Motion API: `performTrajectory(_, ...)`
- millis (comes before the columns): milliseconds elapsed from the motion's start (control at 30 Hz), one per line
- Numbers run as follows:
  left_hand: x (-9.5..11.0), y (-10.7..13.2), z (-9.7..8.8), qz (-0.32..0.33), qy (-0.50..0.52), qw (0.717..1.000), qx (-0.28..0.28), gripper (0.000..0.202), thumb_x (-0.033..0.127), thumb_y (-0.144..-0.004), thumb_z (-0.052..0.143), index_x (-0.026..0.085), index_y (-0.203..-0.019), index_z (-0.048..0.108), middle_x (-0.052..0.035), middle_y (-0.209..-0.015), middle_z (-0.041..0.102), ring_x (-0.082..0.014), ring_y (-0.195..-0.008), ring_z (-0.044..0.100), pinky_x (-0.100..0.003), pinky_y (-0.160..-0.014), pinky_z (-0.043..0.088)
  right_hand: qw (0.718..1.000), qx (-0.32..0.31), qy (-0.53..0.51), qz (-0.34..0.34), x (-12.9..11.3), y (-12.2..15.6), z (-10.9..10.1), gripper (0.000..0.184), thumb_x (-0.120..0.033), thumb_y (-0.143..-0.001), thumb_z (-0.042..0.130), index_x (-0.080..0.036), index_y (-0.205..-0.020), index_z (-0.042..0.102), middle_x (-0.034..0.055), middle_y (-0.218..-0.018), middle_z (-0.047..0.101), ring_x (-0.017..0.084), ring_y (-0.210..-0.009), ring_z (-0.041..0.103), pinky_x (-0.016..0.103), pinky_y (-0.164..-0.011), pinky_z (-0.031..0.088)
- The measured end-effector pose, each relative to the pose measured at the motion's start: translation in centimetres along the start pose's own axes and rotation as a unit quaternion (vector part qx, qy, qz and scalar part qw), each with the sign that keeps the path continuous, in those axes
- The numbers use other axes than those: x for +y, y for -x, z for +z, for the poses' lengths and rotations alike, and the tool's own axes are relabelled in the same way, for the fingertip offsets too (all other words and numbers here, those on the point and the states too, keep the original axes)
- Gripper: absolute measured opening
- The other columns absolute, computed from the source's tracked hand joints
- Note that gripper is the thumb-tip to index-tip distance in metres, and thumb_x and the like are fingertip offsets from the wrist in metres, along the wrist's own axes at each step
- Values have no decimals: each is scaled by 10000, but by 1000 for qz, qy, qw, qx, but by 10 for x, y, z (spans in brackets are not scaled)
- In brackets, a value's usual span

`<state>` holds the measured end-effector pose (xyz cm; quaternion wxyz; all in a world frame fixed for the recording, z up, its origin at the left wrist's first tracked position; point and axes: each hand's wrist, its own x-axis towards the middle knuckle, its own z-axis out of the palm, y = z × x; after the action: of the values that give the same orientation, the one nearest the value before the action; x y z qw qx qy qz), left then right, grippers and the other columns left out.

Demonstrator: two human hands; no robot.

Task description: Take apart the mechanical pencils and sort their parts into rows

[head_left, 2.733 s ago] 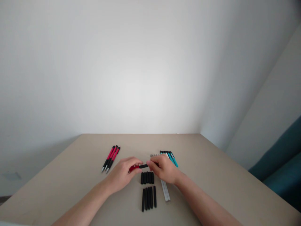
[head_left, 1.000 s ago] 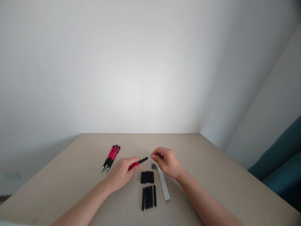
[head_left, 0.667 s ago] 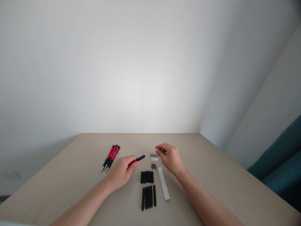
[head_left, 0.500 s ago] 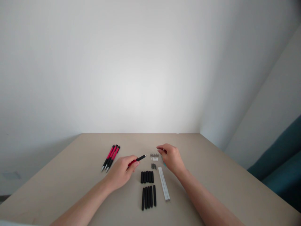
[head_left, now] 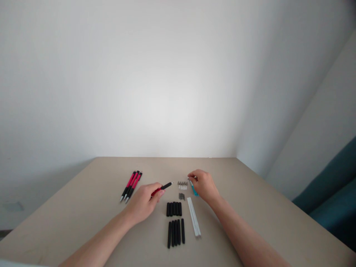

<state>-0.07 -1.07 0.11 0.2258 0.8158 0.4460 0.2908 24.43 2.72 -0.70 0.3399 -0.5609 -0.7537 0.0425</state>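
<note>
The fingers of my left hand (head_left: 143, 202) grip a red-and-black pen (head_left: 167, 185), its tip pointing away and rightward. Those of my right hand (head_left: 205, 186) bend together beside a turquoise pen barrel (head_left: 193, 187); whether they pinch a small piece I cannot tell. Between my hands, on the bench (head_left: 230, 211): metal tips (head_left: 183, 183), white pieces (head_left: 183, 188), grey springs (head_left: 181, 196). Nearer me: black grips (head_left: 174, 209), black tubes (head_left: 175, 233), white refills (head_left: 194, 217).

Right hand (head_left: 205, 186) has room leftward above obstructing metal tips (head_left: 183, 183).
</note>
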Motion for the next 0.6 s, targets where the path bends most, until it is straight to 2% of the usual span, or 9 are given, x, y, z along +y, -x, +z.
performTrajectory(167,1,0,0,-3,-1,1000,5,333,376,-914,355,179,-692,505,14,-604,547,-131,-557,485,-231,-543,302,996,9,-22,-89,-11,-2,8,150,-124,-817,543,-179,-817,682,55,-814,667,167,-795,578,275,-733,438)
performTrajectory(333,-1,0,1,-3,2,1000,18,334,375,-912,355,177,-712,535,5,-609,558,-136,-564,497,-234,-554,316,986,-21,19,-164,-20,-8,17,164,-130,-852,517,-179,-849,674,66,-821,650,181,-838,533,291,-748,427)
performTrajectory(600,-2,0,1,0,-6,1000,29,344,373,-909,357,181,-667,508,7,-590,547,-136,-552,486,-228,-549,319,974,-56,43,-216,-25,-8,20,186,-112,-858,493,-174,-861,668,69,-810,636,183,-828,502,294,-730,419)
